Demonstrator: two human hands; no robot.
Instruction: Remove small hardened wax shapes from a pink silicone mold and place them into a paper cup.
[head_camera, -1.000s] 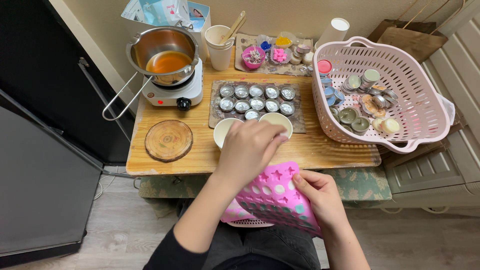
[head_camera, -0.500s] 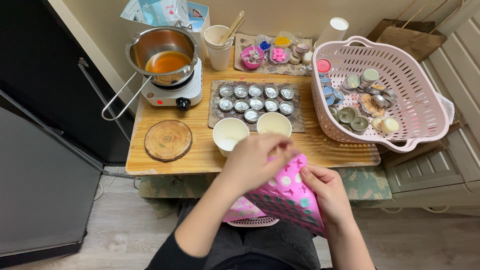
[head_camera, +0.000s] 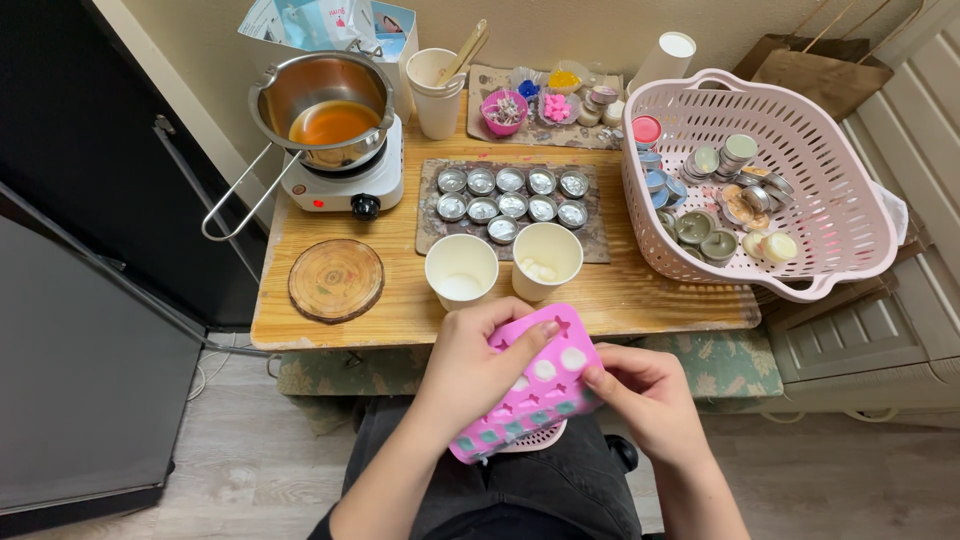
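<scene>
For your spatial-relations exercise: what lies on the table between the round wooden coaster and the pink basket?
In the head view, two white paper cups stand side by side between the wooden coaster and the pink basket.

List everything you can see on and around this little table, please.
Silicone mould: one, pink, held over the lap.
Paper cups: two, white, table front.
Metal tins: about eleven, silver, on a mat.
Pot: one, steel, amber liquid, on a white hotplate.
Wooden coaster: one, brown, table left.
Basket: one, pink, right, holding tins and candles.
Left hand: grips the mould.
Right hand: grips the mould's edge.
</scene>
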